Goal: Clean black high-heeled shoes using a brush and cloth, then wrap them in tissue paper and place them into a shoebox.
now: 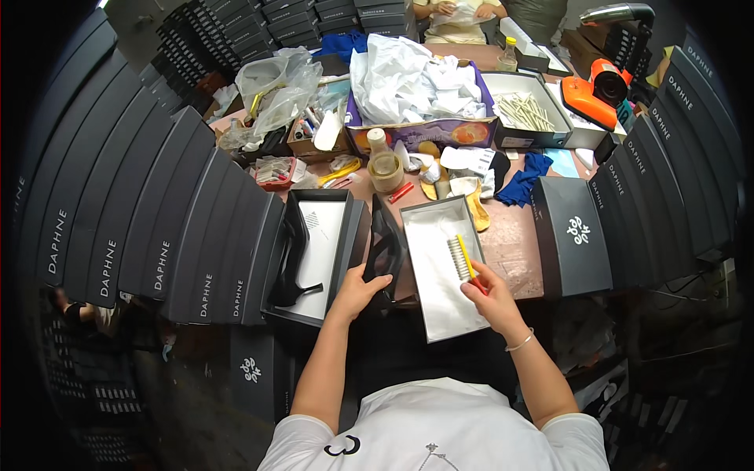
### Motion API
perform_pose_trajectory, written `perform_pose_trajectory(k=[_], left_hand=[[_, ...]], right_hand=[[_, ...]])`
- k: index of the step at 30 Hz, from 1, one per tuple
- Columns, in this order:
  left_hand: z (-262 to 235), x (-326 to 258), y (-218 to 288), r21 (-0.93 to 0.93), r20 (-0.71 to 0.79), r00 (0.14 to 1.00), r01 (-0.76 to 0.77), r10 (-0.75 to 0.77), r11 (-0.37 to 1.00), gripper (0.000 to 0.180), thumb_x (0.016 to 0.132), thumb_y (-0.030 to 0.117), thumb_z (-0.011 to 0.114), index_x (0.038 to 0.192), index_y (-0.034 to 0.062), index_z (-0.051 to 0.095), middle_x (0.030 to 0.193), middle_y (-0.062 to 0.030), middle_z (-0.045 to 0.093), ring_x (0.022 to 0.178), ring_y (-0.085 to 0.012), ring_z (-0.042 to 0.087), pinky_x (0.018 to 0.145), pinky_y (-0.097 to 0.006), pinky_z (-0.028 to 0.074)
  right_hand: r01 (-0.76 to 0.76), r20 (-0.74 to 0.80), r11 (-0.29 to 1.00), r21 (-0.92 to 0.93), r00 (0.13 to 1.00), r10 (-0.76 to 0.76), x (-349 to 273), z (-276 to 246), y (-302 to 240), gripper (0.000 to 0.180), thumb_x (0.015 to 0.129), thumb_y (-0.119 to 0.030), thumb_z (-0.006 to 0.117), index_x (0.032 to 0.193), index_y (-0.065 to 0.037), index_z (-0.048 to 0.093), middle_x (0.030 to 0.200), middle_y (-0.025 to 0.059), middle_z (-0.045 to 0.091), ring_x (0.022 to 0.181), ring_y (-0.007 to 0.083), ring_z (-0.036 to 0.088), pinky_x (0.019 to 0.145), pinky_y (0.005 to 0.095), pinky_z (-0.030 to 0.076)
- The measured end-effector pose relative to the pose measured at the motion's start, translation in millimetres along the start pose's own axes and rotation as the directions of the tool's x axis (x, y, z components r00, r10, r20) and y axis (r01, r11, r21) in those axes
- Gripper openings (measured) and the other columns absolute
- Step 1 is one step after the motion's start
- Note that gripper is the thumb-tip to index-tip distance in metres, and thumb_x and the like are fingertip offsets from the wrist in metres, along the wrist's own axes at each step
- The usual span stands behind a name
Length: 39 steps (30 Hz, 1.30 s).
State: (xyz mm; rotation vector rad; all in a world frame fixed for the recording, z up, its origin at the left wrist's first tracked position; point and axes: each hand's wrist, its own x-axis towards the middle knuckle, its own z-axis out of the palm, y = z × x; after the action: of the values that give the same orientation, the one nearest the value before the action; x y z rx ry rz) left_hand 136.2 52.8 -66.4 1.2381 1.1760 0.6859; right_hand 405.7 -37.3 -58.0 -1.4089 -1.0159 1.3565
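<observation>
My left hand is closed round a dark high-heeled shoe, held upright with the thumb across it. My right hand grips a small brush with a yellow back, a red handle end and pale bristles. The brush is over a white-lined box lid at the table's near edge. Left of my left hand stands an open shoe box. Inside it lies a black high heel on its side, next to white lining.
Dark shoe boxes rise in rows at left and right. Behind are a purple carton of crumpled white paper, a bottle, a tray of pale sticks and an orange heat-gun-like tool. Another person's hands show across the table.
</observation>
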Motion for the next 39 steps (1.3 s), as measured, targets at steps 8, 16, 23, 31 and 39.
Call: perform_pose_trajectory(k=[8, 16, 23, 31, 39], left_hand=[[55, -53, 21, -0.837, 0.043, 0.998, 0.016, 0.037, 0.547, 0.044, 0.102, 0.033, 0.037, 0.126, 0.0001, 0.053, 0.117, -0.0094, 0.062, 0.103, -0.0173, 0.061, 0.09, -0.032, 0.051], [68, -59, 8, -0.568, 0.123, 0.936, -0.207, 0.331, 0.796, 0.048, 0.093, 0.027, 0.058, 0.131, -0.0003, 0.043, 0.125, -0.0183, 0.056, 0.113, -0.0266, 0.058, 0.093, -0.035, 0.052], [52, -40, -4, -0.887, 0.236, 0.97, 0.193, 0.053, 0.42, 0.031, 0.096, 0.028, 0.053, 0.116, 0.0047, 0.055, 0.09, -0.0075, 0.064, 0.074, -0.0175, 0.065, 0.068, -0.031, 0.057], [71, -78, -5, -0.708, 0.318, 0.947, 0.272, -0.049, 0.652, 0.025, 0.099, 0.025, 0.047, 0.112, 0.0042, 0.053, 0.087, -0.0096, 0.06, 0.061, -0.0153, 0.058, 0.056, -0.026, 0.051], [52, -85, 12, 0.03, 0.035, 0.997, -0.063, 0.061, 0.998, 0.068, 0.086, 0.018, 0.069, 0.142, -0.0003, 0.035, 0.127, -0.014, 0.055, 0.117, -0.0226, 0.054, 0.097, -0.03, 0.042]], right_hand=[[-0.292, 0.242, 0.809, 0.51, 0.951, 0.19, -19, 79, -19, 0.054, 0.088, -0.016, 0.067, 0.134, -0.014, 0.039, 0.067, -0.0025, 0.045, 0.041, 0.0043, 0.035, 0.037, 0.0208, 0.028], [-0.033, 0.108, 0.987, 0.158, 0.994, 0.016, -28, 64, -9, 0.042, 0.094, -0.018, 0.06, 0.133, -0.011, 0.047, 0.075, -0.004, 0.048, 0.042, 0.0031, 0.035, 0.036, 0.0189, 0.027], [0.574, -0.02, 0.645, -0.505, 0.739, -0.673, -54, 6, -32, 0.038, 0.093, -0.026, 0.06, 0.125, -0.005, 0.057, 0.071, 0.0035, 0.054, 0.047, 0.0114, 0.048, 0.041, 0.0229, 0.039], [0.449, 0.272, 0.112, -0.887, 0.703, -0.657, -16, -22, -55, 0.031, 0.08, -0.011, 0.062, 0.111, -0.016, 0.064, 0.076, 0.007, 0.06, 0.056, 0.0227, 0.06, 0.049, 0.0344, 0.051], [0.266, 0.086, 0.164, -0.95, 0.726, -0.682, 25, -60, -17, 0.032, 0.081, -0.014, 0.066, 0.113, -0.017, 0.064, 0.067, 0.0043, 0.056, 0.051, 0.0176, 0.058, 0.045, 0.0289, 0.048]])
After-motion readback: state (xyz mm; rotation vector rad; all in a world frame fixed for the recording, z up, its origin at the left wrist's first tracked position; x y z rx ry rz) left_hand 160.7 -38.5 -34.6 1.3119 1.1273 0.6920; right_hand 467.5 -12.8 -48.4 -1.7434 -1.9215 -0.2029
